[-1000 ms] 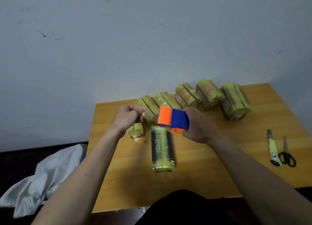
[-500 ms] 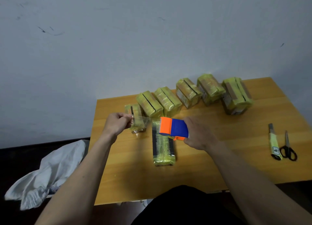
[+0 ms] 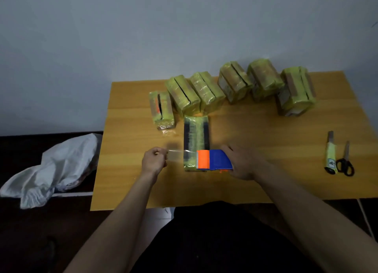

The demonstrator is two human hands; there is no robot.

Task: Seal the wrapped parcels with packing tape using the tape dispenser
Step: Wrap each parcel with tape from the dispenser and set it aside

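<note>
Orange-and-blue plastic tape dispenser over a yellow-green wrapped parcel with black stripes, honey-brown wooden table, black-handled scissors right of the dispenser, crumpled white cloth left.

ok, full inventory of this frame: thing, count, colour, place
wrapped parcels: seven, yellow-green; six in a row along the far edge, one flat at centre
tape dispenser: one, orange and blue, over the centre parcel's near end
tape strip: one, clear, stretched from dispenser leftward
utility knife: one, yellow, right side of table
scissors: one, black, beside the knife
table: one, wooden
white cloth: one, left of the table
left hand: pinches the tape's free end
right hand: grips the dispenser
</note>
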